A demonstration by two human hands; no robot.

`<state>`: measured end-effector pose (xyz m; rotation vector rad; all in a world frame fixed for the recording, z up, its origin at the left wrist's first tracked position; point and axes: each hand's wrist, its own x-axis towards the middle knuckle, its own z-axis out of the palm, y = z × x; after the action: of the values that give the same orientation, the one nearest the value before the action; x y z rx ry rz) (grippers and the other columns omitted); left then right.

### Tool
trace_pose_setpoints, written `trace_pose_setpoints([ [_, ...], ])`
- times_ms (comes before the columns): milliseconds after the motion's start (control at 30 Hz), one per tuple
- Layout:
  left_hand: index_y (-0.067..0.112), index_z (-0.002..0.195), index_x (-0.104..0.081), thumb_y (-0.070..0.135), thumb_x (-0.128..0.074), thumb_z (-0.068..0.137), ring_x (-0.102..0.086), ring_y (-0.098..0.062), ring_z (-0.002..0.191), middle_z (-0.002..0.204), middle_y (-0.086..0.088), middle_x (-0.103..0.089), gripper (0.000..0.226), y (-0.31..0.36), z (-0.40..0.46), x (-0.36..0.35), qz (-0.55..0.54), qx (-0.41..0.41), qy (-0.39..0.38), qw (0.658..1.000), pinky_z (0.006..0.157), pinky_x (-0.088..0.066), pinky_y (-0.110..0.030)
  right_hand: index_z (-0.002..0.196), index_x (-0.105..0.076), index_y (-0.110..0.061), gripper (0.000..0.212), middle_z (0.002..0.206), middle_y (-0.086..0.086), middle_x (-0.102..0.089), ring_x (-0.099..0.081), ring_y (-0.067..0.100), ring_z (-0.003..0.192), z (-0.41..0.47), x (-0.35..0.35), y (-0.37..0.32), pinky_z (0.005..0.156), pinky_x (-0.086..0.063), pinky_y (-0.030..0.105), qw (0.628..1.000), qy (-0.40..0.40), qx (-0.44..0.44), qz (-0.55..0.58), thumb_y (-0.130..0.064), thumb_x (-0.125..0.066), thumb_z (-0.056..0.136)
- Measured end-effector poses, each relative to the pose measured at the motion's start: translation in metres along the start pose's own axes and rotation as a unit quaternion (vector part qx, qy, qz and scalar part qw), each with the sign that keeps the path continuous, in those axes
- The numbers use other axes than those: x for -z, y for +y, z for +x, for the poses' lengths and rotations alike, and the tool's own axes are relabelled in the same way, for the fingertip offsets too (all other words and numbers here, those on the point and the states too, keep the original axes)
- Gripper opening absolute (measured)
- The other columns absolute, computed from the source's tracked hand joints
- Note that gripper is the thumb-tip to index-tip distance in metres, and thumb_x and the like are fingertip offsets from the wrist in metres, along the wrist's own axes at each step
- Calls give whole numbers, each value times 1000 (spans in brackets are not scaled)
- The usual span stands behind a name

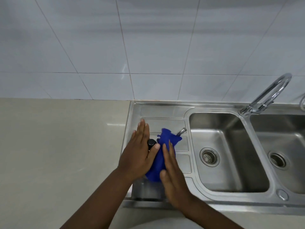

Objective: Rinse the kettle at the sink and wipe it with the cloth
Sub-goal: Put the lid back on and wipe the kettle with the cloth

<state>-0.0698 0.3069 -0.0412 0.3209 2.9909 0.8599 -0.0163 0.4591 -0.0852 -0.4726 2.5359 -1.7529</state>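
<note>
A steel kettle [146, 187] stands on the sink's drainboard [165, 109]. Its spout [181, 131] points toward the basin, and its black lid knob [151, 143] shows between my hands. A blue cloth [166, 139] is draped over the kettle's top and side. My left hand [140, 152] lies flat against the kettle's left side, fingers straight, thumb beside the knob. My right hand [173, 177] presses flat on the cloth over the kettle's right side. Most of the kettle body is hidden by hands and cloth.
To the right are two steel basins, the near one [231, 146] with a drain strainer [209, 157], the other [283, 146] further right. A curved tap [270, 91] rises between them at the back. Beige countertop [57, 146] lies left; white tiled wall behind.
</note>
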Motion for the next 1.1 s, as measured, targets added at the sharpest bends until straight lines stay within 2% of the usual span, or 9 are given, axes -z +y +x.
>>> trace_pose_setpoints([
  [167, 15, 151, 9, 63, -11, 92, 17, -5, 147, 160, 1, 21, 78, -3, 8, 1, 13, -59, -16, 998, 123, -3, -35, 132, -58, -30, 73, 136, -8, -60, -53, 7, 128, 79, 28, -20, 113, -37, 39, 988, -26, -100, 118, -75, -23, 87],
  [333, 15, 151, 6, 68, -3, 89, 14, -11, 148, 161, -1, 16, 82, -5, 19, 6, 82, -57, -13, 995, 123, -4, -38, 123, -65, -32, 66, 122, -4, -70, -63, 10, 116, 98, 30, -16, 110, -42, 41, 966, -28, -190, 173, -69, -21, 91],
  [467, 11, 150, 12, 66, 0, 86, 17, -19, 148, 158, -5, 22, 85, 4, 21, -2, 129, 49, 12, 990, 122, 5, -37, 134, -44, -52, 69, 147, -2, -48, -46, 15, 134, 59, 8, -6, 114, -38, 38, 961, 46, -201, 186, -85, -31, 75],
  [567, 12, 150, 11, 66, -9, 87, 18, -15, 147, 158, -2, 21, 86, 3, 17, -6, 55, 92, 20, 994, 121, 7, -35, 148, -3, -47, 85, 161, -23, 6, 2, -14, 144, 12, -8, -11, 107, -14, -1, 983, 6, -151, 101, -88, -21, 75],
  [667, 15, 151, 7, 68, -9, 88, 16, -10, 147, 159, 3, 17, 84, -2, 19, -6, 36, 47, 39, 997, 122, 7, -33, 148, 15, -43, 81, 155, -27, 30, 19, -12, 143, -8, -14, -20, 106, -8, -3, 995, -27, -84, 43, -80, -15, 83],
  [767, 17, 152, 2, 67, -4, 89, 13, -8, 148, 161, 2, 9, 81, -6, 22, -5, 22, 15, 44, 999, 122, 5, -34, 147, 4, -54, 62, 162, -23, 12, 14, 0, 149, 19, -7, -24, 121, 0, 27, 999, -5, -49, 19, -71, -11, 90],
  [833, 18, 152, 0, 67, 0, 88, 12, -7, 148, 162, 3, 6, 81, -7, 23, -4, 9, -1, 40, 999, 123, 3, -36, 147, -15, -52, 63, 160, -27, -8, -1, -1, 149, 48, -1, -35, 124, -5, 39, 991, 14, -102, 79, -73, -14, 88],
  [967, 17, 152, -3, 69, 1, 86, 10, -8, 148, 162, 2, 2, 84, -9, 23, -3, 6, -22, 42, 999, 123, 0, -37, 134, -51, -41, 56, 128, -20, -55, -49, 1, 125, 100, 22, -56, 117, -31, 40, 976, -51, -195, 87, -64, -17, 96],
  [1100, 18, 152, -7, 73, -5, 86, 9, -11, 149, 162, 1, 0, 86, -13, 30, 2, 7, -49, 20, 999, 123, 1, -42, 133, -51, -45, 82, 121, 1, -68, -63, 16, 111, 118, 44, -66, 109, -42, 43, 938, -179, -291, 52, -87, -10, 75],
])
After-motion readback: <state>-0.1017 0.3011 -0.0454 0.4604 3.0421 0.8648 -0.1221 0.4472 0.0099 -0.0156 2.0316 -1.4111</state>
